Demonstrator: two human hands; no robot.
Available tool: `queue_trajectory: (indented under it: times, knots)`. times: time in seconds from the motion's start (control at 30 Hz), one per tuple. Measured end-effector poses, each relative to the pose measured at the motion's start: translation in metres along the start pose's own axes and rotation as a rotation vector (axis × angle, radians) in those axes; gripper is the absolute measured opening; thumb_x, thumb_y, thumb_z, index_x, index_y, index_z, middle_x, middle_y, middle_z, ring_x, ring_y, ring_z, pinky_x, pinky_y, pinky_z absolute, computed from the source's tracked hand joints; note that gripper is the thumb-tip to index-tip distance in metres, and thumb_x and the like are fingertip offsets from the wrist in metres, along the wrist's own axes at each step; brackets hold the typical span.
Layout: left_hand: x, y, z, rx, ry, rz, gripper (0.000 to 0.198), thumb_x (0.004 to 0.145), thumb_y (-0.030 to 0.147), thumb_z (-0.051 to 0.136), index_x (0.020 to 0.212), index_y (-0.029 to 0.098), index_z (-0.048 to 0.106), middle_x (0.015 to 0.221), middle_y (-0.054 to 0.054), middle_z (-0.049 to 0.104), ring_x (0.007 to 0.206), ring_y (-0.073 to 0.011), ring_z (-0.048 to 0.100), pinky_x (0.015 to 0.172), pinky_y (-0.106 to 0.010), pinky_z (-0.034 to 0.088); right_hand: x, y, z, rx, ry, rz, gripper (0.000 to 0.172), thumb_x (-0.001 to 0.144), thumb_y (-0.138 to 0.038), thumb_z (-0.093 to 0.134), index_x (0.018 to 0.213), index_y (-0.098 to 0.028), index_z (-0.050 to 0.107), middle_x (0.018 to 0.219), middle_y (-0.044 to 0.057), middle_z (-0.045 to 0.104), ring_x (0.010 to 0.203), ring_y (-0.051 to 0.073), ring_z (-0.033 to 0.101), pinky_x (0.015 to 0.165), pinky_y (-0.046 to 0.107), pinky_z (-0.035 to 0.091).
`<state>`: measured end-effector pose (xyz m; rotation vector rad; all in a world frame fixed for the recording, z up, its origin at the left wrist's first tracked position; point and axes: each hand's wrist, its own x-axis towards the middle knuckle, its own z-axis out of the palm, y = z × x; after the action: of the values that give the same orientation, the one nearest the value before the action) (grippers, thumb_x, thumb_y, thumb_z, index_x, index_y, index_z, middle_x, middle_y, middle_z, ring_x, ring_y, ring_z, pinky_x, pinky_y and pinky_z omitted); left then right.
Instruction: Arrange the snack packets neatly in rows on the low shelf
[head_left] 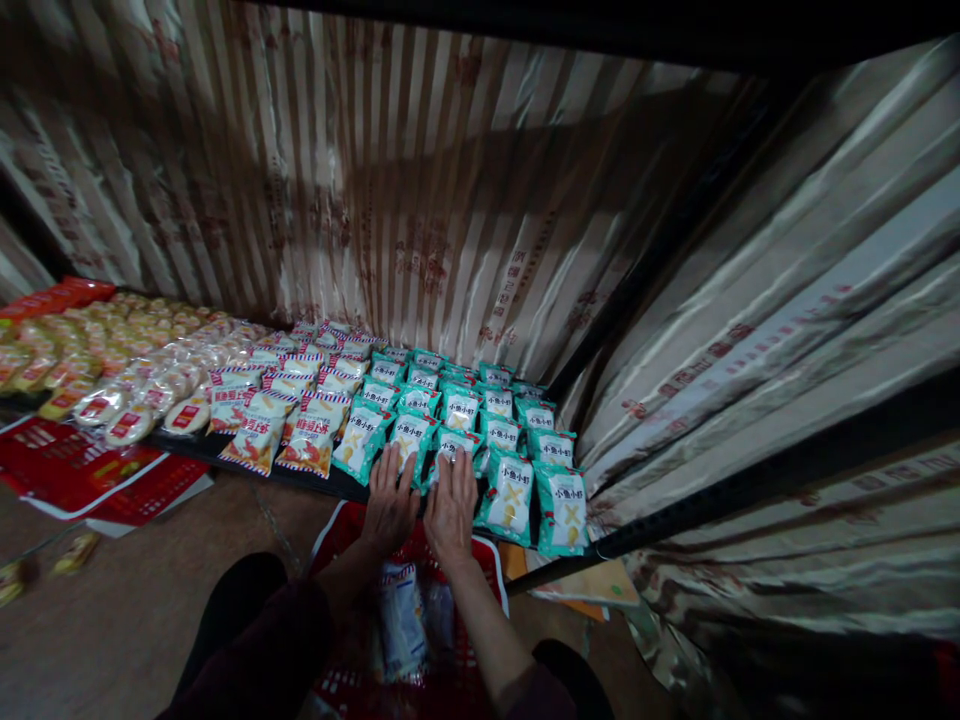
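Rows of teal and white snack packets (513,492) lie on a low dark shelf (322,484). My left hand (391,508) rests its outstretched fingers on the lower part of one front packet (411,436). Beside it, my right hand (450,505) lies with fingers extended over the neighbouring front packet (454,441), covering most of it. Neither hand is wrapped around a packet. Below my forearms stands a red basket (491,570) holding a blue and white packet (403,615) and other wrapped items too dim to make out.
To the left are orange and white snack packets (259,430), round wrapped cakes (129,424) and yellowish packs (75,345). Another red basket (82,465) sits under the shelf's left part. Dark metal posts (705,505) and printed sheeting (420,200) bound the shelf.
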<state>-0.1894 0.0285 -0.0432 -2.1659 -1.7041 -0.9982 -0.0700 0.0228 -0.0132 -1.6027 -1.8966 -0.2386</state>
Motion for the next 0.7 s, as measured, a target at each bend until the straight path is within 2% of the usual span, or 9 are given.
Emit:
queue_trajectory:
  times: [0.17,0.4,0.57,0.7]
  knots:
    - [-0.002,-0.003,0.003,-0.001,-0.018,0.006,0.053,0.091,0.023,0.039,0.144,0.015,0.031,0.152,-0.019,0.021,0.142,-0.0314,0.015,0.103,-0.048,0.034,-0.003,-0.01,0.006,0.052,-0.059,-0.09,0.046,0.089,-0.017,0.037,0.133,-0.007,0.048,0.15,0.019,0.03,0.144,0.026,0.01,0.109,0.048,0.028]
    - [-0.001,0.001,-0.001,0.011,-0.023,-0.026,0.054,0.092,0.022,0.038,0.144,0.014,0.029,0.152,-0.019,0.023,0.142,-0.0298,0.016,0.102,-0.046,0.034,0.005,-0.012,0.008,0.032,-0.077,-0.106,0.047,0.086,-0.011,0.037,0.13,-0.01,0.052,0.145,0.017,0.04,0.143,0.026,0.013,0.11,0.051,0.024]
    - [-0.001,0.001,-0.002,0.009,-0.045,-0.042,0.055,0.092,0.024,0.038,0.145,0.015,0.027,0.152,-0.018,0.023,0.142,-0.0295,0.017,0.101,-0.045,0.034,0.009,-0.013,0.007,0.031,-0.106,-0.144,0.049,0.087,-0.012,0.035,0.134,-0.01,0.048,0.142,0.014,0.045,0.143,0.025,0.014,0.111,0.051,0.023]
    - [-0.001,-0.002,0.0,-0.033,-0.075,-0.028,0.056,0.093,0.024,0.035,0.147,0.013,0.022,0.152,-0.017,0.023,0.143,-0.0279,0.016,0.103,-0.045,0.033,0.008,-0.014,0.009,0.029,-0.12,-0.134,0.049,0.087,-0.012,0.036,0.135,-0.009,0.047,0.143,0.015,0.044,0.143,0.025,0.013,0.112,0.052,0.023]
